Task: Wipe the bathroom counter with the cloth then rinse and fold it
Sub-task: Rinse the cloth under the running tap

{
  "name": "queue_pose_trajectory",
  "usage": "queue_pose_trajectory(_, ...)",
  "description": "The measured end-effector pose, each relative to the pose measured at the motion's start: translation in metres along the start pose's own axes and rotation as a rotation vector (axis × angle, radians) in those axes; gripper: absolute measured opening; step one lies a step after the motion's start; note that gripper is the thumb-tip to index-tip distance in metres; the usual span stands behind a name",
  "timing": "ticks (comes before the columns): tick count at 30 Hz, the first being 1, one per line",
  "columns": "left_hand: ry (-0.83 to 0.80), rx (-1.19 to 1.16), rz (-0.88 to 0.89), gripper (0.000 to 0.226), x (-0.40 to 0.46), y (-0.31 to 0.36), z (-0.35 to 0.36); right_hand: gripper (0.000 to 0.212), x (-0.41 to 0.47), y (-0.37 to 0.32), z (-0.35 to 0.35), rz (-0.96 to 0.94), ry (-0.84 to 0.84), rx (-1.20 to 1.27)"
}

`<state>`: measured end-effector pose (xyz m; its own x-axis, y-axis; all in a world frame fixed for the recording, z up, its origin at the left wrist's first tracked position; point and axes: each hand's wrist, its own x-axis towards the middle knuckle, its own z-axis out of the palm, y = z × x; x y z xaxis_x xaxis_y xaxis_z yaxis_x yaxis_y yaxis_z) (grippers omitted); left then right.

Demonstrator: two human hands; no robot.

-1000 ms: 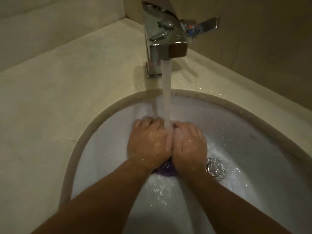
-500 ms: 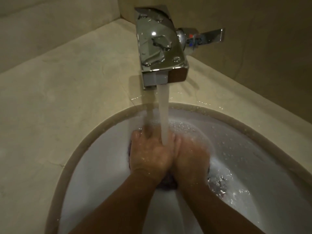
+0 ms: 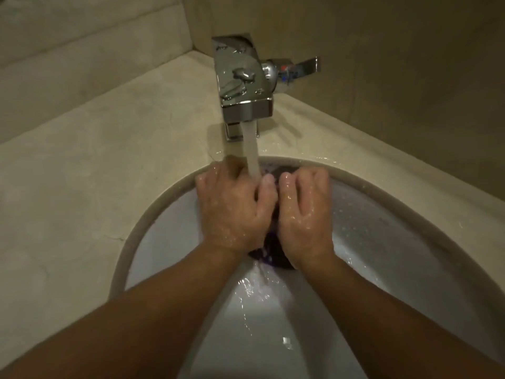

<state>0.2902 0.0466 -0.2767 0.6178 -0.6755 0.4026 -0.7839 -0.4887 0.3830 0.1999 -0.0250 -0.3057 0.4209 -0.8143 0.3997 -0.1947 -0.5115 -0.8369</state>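
The white sink (image 3: pixel 396 242) holds both hands, the cloth and running water: a stream falls from the chrome faucet (image 3: pixel 243 86) onto the knuckles of the left hand (image 3: pixel 232 206), and water runs down the bowl toward the viewer below the wrists. The dark purple cloth (image 3: pixel 270 253) is bunched between the two hands, showing at the far side by the fingertips and again below the palms. The left hand has its fingers curled round the cloth, and the right hand (image 3: pixel 306 212) grips it the same way, the two touching thumb to thumb. The hands sit at the far end of the bowl, close to its rim under the faucet. The beige surface (image 3: pixel 82 173) spreads wide to the left; on the right it is a narrow strip against the wall (image 3: pixel 410 77).
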Motion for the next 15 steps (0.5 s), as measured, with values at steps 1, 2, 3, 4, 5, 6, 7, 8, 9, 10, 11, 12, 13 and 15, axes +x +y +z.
queue_pose_trajectory(1, 0.018, -0.03, 0.01, 0.041, -0.006, -0.004, 0.0, 0.035, -0.002, -0.002, -0.001, 0.003, 0.001, 0.02)
queue_pose_trajectory(2, 0.015, -0.023, 0.028, 0.037, -0.015, -0.009, 0.003, 0.038, -0.008, -0.002, 0.0, 0.01, -0.031, -0.025)
queue_pose_trajectory(3, -0.018, 0.023, 0.04, 0.033, -0.026, -0.014, 0.01, 0.039, -0.017, 0.003, 0.003, 0.03, -0.081, -0.073)
queue_pose_trajectory(4, -0.073, 0.091, 0.049, 0.032, -0.036, -0.019, 0.018, 0.036, -0.026, 0.012, 0.007, 0.063, -0.115, -0.122)
queue_pose_trajectory(5, -0.144, 0.151, 0.037, 0.033, -0.042, -0.021, 0.025, 0.028, -0.033, 0.019, 0.009, 0.095, -0.126, -0.148)
queue_pose_trajectory(6, -0.209, 0.183, 0.007, 0.036, -0.046, -0.022, 0.031, 0.02, -0.038, 0.024, 0.01, 0.106, -0.112, -0.183)
queue_pose_trajectory(7, -0.242, 0.193, -0.017, 0.04, -0.046, -0.022, 0.034, 0.015, -0.04, 0.029, 0.013, 0.113, -0.099, -0.21)
queue_pose_trajectory(8, -0.264, 0.199, -0.028, 0.043, -0.045, -0.023, 0.037, 0.019, -0.04, 0.03, 0.015, 0.121, -0.096, -0.232)
queue_pose_trajectory(9, -0.278, 0.232, 0.002, 0.042, -0.044, -0.024, 0.038, 0.024, -0.04, 0.033, 0.017, 0.119, -0.103, -0.263)
queue_pose_trajectory(10, -0.295, 0.268, 0.046, 0.039, -0.045, -0.024, 0.038, 0.027, -0.039, 0.032, 0.018, 0.094, -0.111, -0.32)
queue_pose_trajectory(11, -0.286, 0.295, 0.093, 0.034, -0.046, -0.025, 0.039, 0.028, -0.039, 0.033, 0.019, 0.049, -0.109, -0.385)
queue_pose_trajectory(12, -0.265, 0.301, 0.11, 0.031, -0.046, -0.025, 0.039, 0.03, -0.038, 0.033, 0.02, 0.011, -0.105, -0.441)
queue_pose_trajectory(13, -0.264, 0.311, 0.1, 0.03, -0.045, -0.025, 0.039, 0.032, -0.037, 0.033, 0.02, -0.018, -0.098, -0.45)
queue_pose_trajectory(15, -0.295, 0.331, 0.076, 0.028, -0.042, -0.024, 0.038, 0.036, -0.033, 0.03, 0.02, -0.003, -0.07, -0.395)
